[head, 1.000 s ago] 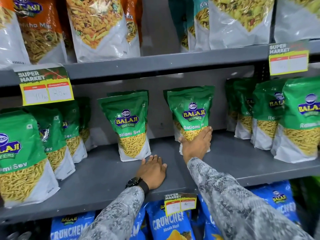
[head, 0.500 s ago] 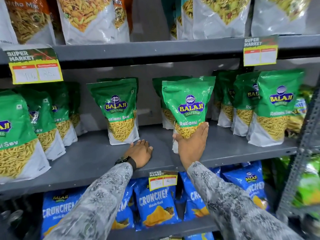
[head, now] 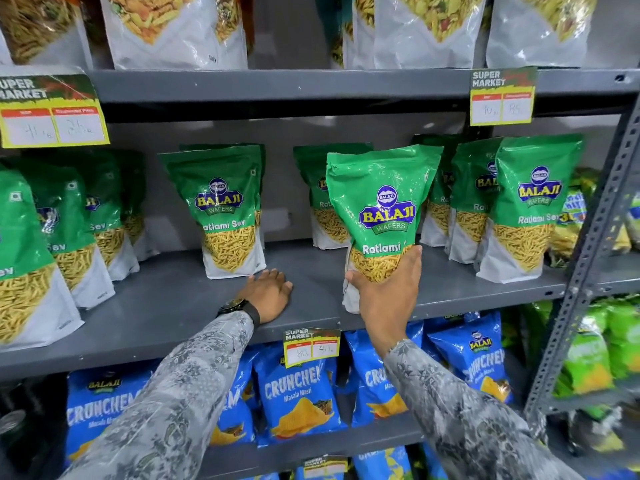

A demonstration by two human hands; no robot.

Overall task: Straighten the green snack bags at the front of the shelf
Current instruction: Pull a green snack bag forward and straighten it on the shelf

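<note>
My right hand [head: 388, 292] wraps the base of a green snack bag [head: 382, 216] at the shelf [head: 166, 306] front edge, my left hand [head: 268, 294] lies flat and spread beside the next bag [head: 225, 209], which still sits further back, I'd say.

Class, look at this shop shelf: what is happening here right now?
A person is tidying green snack bags on a grey shelf. The right hand grips the lower part of one green bag near the shelf's front edge. The left hand rests flat on the shelf, just in front of another bag.
</note>
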